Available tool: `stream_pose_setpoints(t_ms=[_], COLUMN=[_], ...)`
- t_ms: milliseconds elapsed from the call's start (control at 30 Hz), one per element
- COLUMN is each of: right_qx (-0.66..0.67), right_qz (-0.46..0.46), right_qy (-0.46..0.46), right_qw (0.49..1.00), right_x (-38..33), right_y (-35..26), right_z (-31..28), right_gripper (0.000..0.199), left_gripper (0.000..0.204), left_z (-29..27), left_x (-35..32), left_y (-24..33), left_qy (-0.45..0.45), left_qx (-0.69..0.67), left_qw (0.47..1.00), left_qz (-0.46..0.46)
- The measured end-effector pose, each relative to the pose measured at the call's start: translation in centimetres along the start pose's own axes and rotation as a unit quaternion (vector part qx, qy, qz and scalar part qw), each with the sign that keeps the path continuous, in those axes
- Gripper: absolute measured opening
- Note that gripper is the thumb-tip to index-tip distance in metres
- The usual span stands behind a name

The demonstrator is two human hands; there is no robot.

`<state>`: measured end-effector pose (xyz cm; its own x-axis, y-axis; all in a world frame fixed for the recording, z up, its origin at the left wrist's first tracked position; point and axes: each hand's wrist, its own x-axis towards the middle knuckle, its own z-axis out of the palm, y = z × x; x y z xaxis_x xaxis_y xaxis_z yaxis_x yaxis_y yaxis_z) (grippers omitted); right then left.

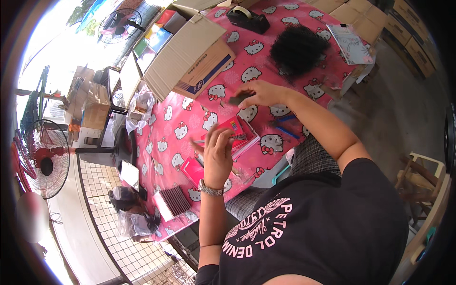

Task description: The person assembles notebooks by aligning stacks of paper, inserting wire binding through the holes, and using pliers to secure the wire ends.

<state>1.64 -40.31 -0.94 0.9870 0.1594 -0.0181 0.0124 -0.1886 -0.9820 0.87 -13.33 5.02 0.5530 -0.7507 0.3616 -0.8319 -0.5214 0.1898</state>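
Note:
My left hand (217,154), with a metal-banded watch (211,190) on its wrist, hovers over a stack of pink and red booklets (244,137). Its fingers are apart and slightly curled, and nothing held shows clearly. Farther off and to the right, my right hand (261,93) is closed on a small dark object (241,99), blurred and partly covered by the fingers. A pink sheet or cover (192,171) lies just left of my left hand. Nearer the table's left corner sits a stack of spiral-bound notebooks (172,203). Beyond my right hand is a heap of black binding coils (299,50).
An open cardboard box (199,66) stands at the far left of the pink patterned tablecloth (161,128). At the far side are a tape dispenser (248,20) and a spiral notebook (350,43). Blue pen-like sticks (287,132) lie right of the booklets. A fan (46,159) stands left.

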Motion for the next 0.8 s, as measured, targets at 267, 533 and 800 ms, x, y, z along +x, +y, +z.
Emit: stream_pose_setpoints(t_ms=[267, 533, 800], right_qx=[0.044, 0.205, 0.265], right_qz=[-0.070, -0.040, -0.027], right_qy=[-0.215, -0.251, -0.259], right_qw=[0.973, 0.945, 0.928], right_x=[-1.1, -0.7, 1.1], right_y=[-6.1, -5.8, -5.9], right_z=[1.2, 0.5, 0.9], right_gripper=[0.045, 0.050, 0.044], left_gripper=[0.031, 0.035, 0.028], left_z=[1.0, 0.8, 0.3], left_x=[-0.4, 0.3, -0.9], left_y=[-1.2, -1.4, -3.8], left_qy=[0.056, 0.068, 0.061], left_qx=[-0.047, -0.052, -0.136], left_qw=[0.994, 0.994, 0.983], left_qz=[-0.076, -0.074, -0.110])
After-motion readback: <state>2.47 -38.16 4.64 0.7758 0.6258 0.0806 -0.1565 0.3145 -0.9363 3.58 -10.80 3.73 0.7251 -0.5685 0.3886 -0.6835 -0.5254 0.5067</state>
